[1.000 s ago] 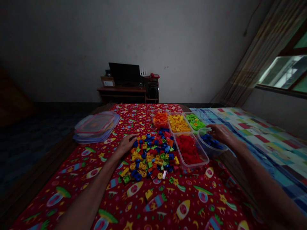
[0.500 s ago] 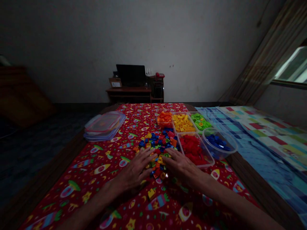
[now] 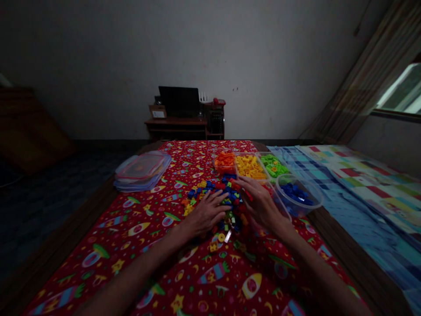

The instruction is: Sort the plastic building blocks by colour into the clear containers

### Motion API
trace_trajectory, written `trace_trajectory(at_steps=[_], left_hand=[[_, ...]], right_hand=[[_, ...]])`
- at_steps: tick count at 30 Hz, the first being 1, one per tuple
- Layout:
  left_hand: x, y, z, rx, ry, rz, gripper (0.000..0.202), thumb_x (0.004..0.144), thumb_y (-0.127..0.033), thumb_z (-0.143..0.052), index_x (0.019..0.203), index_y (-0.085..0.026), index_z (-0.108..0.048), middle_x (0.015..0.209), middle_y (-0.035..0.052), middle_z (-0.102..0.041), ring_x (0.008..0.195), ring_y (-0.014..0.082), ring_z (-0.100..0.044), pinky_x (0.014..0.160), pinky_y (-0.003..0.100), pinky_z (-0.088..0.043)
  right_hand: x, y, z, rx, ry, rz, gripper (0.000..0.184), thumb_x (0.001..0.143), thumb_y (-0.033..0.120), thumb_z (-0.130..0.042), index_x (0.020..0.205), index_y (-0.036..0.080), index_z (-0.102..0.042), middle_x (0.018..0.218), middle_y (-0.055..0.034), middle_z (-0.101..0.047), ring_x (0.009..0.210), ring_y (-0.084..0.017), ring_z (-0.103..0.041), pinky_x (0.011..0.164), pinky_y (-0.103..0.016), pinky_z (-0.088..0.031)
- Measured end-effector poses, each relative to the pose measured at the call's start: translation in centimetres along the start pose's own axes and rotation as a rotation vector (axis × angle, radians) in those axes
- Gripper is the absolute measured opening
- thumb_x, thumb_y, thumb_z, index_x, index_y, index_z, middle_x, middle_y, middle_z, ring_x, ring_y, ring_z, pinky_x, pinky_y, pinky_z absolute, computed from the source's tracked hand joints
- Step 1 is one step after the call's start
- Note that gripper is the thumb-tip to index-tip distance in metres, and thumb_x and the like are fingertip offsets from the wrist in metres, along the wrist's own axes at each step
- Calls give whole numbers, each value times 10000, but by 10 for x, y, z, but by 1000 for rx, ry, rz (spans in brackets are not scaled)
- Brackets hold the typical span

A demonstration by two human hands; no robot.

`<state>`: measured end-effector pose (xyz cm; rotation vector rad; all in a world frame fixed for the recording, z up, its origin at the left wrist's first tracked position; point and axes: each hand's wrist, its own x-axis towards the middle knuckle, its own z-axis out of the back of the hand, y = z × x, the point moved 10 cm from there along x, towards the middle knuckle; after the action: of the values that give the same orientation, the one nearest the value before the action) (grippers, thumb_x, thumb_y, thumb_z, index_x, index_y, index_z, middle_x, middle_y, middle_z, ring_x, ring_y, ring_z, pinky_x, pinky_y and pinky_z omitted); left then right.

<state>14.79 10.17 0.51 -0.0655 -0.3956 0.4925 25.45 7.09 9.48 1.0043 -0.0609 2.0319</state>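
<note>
A heap of small mixed-colour bricks (image 3: 215, 189) lies on the red rocket-print cloth (image 3: 158, 245). My left hand (image 3: 206, 213) rests on the heap's near left side with its fingers spread flat. To its right, my right hand (image 3: 263, 205) hovers at the heap's edge, over the clear box of red bricks (image 3: 275, 198), which it mostly hides. Its fingertips pinch what looks like a red brick (image 3: 247, 195). Behind stand boxes of orange bricks (image 3: 224, 161), yellow bricks (image 3: 250, 166) and green bricks (image 3: 274, 166). A round bowl of blue bricks (image 3: 297, 195) sits at the right.
A stack of clear lids (image 3: 142, 170) lies at the far left of the cloth. The table's wooden edge (image 3: 355, 259) runs along the right, with a patchwork cloth (image 3: 348, 175) beyond. A desk with a dark monitor (image 3: 184, 112) stands at the back wall. The room is dim.
My right hand left the blue bowl, came down onto the heap, then moved back and right toward the red box with a red piece. My left hand stays on the heap.
</note>
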Motion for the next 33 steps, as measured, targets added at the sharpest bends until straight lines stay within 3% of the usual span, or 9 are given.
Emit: trace_trajectory(at_steps=[2,5,8,11,14,19,23,28,33], left_hand=[[1,-2,11,-14,-43,21,325,953,-249,-387,1211,-248,-585,1487,73,-369,1401,246,-256,1140,538,-203],[-2,-42,14,-31,-39,-84,304,937,-296,-438,1195,-225,-581,1444,90,-427,1396,253,-262,1160,535,-151],[-11,-91,-6,-33,82,-248,337,912,-384,-489,1216,-259,-560,1357,55,-527,1347,233,-349,1182,505,-95],[-13,-107,-25,19,113,-300,314,900,-369,-512,1190,-262,-570,1338,35,-547,1333,227,-366,1190,488,-80],[-6,-86,-27,118,55,-223,243,911,-277,-494,1131,-240,-592,1307,37,-567,1343,232,-355,1185,512,-59],[0,-39,-6,155,-13,-64,230,910,-240,-473,1102,-239,-600,1358,39,-525,1371,251,-314,1173,535,-87],[-2,4,13,80,-87,80,232,900,-250,-472,1070,-211,-625,1398,77,-486,1334,259,-372,1138,517,-234],[-2,79,29,-146,-191,315,224,861,-272,-484,893,-209,-696,1133,79,-671,1079,235,-599,973,395,-462],[-2,129,34,-188,-199,505,257,753,-182,-531,937,-213,-709,986,52,-718,936,227,-655,882,346,-510]], right_hand=[[1,-2,5,-4,-12,-2,397,881,141,-466,1264,226,-529,1255,-123,-582,1174,-216,-543,973,-418,-464],[2,-6,10,-9,-10,-9,359,889,153,-472,1232,218,-555,1214,-117,-614,1136,-208,-570,954,-399,-475],[3,-9,14,-21,-9,-32,356,893,159,-472,1230,228,-564,1208,-109,-622,1130,-211,-576,952,-408,-472],[3,-10,17,-27,-16,-40,357,893,167,-475,1231,231,-571,1202,-106,-627,1123,-213,-581,951,-411,-472],[3,-8,16,-27,-3,-31,365,889,151,-470,1229,231,-577,1194,-104,-634,1112,-212,-588,946,-407,-476],[1,-7,11,-10,-4,-16,358,883,122,-459,1207,214,-580,1162,-109,-645,1091,-203,-595,931,-385,-482],[-3,-11,-5,62,50,-7,359,873,110,-461,1208,180,-568,1150,-119,-644,1068,-197,-599,905,-343,-483],[-2,-27,-44,-47,252,-133,365,804,76,-500,1152,147,-587,1009,-109,-662,897,-203,-602,794,-320,-478],[5,-35,-93,-344,504,-232,226,820,88,-464,948,118,-647,873,-143,-640,841,-232,-551,725,-322,-429]])
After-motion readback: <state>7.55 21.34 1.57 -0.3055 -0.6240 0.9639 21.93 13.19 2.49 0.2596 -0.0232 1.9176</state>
